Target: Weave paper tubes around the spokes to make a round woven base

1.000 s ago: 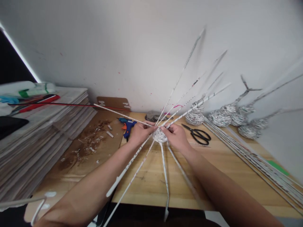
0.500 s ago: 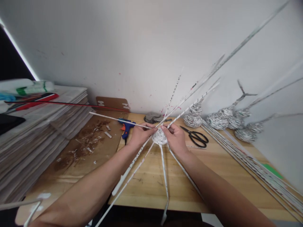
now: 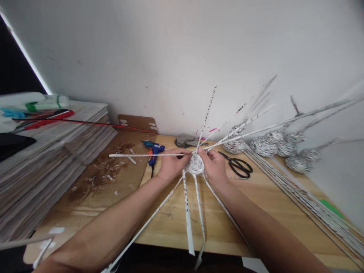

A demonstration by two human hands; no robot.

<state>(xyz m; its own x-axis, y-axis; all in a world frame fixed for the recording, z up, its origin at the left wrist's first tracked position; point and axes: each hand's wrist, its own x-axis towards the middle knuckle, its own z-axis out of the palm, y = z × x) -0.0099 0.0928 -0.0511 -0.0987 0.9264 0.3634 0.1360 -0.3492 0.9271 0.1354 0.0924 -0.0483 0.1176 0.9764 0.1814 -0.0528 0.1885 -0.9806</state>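
Between my hands is a small round woven piece of rolled newspaper [image 3: 195, 164], with several paper tubes sticking out from it in all directions. My left hand [image 3: 174, 162] pinches its left upper edge, where one tube [image 3: 136, 155] runs out level to the left. On the other side my right hand [image 3: 214, 163] is closed at the upper right edge, thumb on the weave. A long paper tube [image 3: 264, 129] leads from those fingers far to the right. Several tubes hang toward the table's front edge, among them a printed one [image 3: 187, 212].
A blue glue gun [image 3: 155, 151] lies to the left, black scissors [image 3: 241, 167] to the right. Finished woven paper forms [image 3: 264, 145] stand by the wall, near a bundle of paper tubes [image 3: 295, 193]. Stacked newspapers [image 3: 85, 136] and cardboard [image 3: 119, 189] with scraps fill the left.
The long tube at my right hand has swung down from a steep slant to nearly level on the right. The printed tube below has shifted right, and the left one now lies level.
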